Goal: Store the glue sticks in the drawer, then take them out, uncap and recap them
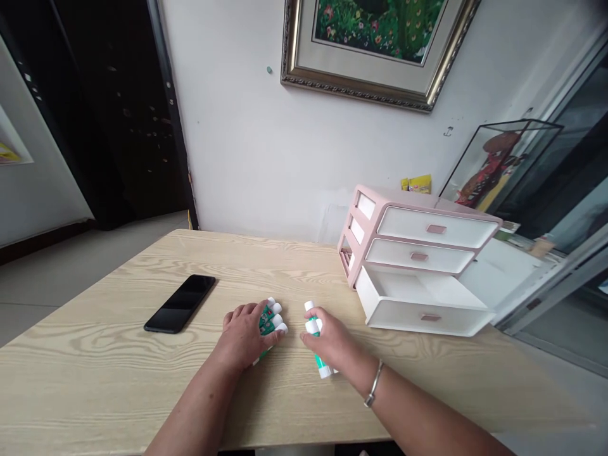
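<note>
My left hand [244, 335] rests on the wooden table [95, 354] with its fingers wrapped round several green glue sticks with white caps [270, 318]. My right hand [332, 341] lies just to the right of it, closed on more green-and-white glue sticks [313, 326], one end poking out toward me. A bracelet [373, 384] sits on my right wrist. To the right stands a pink drawer unit [380, 218] with white drawers; its bottom drawer [418, 304] is pulled open and looks empty inside.
A black phone [180, 303] lies face up on the table to the left of my hands. A framed picture [375, 44] hangs on the wall behind. A glass display case [503, 164] stands at the right, beyond the drawers.
</note>
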Available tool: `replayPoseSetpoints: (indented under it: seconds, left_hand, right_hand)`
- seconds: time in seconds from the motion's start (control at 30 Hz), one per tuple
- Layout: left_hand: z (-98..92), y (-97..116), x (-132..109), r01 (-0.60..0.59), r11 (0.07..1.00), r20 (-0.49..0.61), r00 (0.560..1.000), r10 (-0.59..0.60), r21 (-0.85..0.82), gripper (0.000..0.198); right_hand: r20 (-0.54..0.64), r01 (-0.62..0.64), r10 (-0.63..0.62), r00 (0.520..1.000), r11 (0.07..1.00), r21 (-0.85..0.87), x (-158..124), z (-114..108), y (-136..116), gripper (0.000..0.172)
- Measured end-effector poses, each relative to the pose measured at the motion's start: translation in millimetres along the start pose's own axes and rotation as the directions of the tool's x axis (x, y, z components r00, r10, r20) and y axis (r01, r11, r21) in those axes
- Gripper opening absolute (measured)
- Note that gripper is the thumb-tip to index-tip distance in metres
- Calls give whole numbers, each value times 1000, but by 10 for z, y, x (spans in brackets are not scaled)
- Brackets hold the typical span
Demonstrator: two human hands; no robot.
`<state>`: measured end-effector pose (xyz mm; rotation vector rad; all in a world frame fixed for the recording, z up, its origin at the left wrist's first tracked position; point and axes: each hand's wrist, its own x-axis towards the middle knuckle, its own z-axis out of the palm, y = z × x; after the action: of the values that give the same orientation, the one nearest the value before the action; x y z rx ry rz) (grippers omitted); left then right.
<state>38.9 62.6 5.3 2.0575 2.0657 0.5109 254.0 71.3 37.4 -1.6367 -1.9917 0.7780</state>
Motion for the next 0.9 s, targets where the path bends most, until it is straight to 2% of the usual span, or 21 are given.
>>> replayPoseSetpoints:
  seconds: [0.07, 0.13, 0.23, 0.33, 0.5, 0.63, 0.77, 0.9]
  left_hand:
    - [7, 1, 2, 19, 1000, -15, 1000, -18, 6, 79]
    - [19, -1, 0, 20, 1000, -27, 999, -20, 13, 79]
    - [14, 7, -17, 10, 1000, -36, 999, -9, 29, 81]
    - [-21, 28, -40, 21, 999, -41, 999, -19, 45, 80]
    - [-57, 84, -64, 73, 992, -62, 996, -66, 104, 76]
    - [-87, 172, -113, 110, 977, -130, 988, -87, 182, 70]
    - [-155, 248, -165, 167, 961, -158, 978, -134, 221, 62]
    - [-198, 262, -169, 228, 949, -154, 968, -197, 219, 53]
  right_hand:
    - [-27, 112, -120, 992, 972, -205, 11, 71, -74, 41]
    - [-18, 164, -180, 983, 927, -338, 17, 125, -162, 43]
    - [10, 152, -165, 986, 875, -459, 54, 210, -253, 39]
    - [13, 141, -156, 988, 850, -508, 114, 296, -253, 34]
    - [17, 93, -94, 995, 909, -406, 173, 336, -173, 42]
    - [21, 15, -9, 1000, 957, -289, 163, 295, -163, 49]
    - [17, -8, 11, 1000, 982, -188, 157, 312, -96, 49]
    - [7, -47, 48, 999, 998, -41, 251, 364, 101, 45]
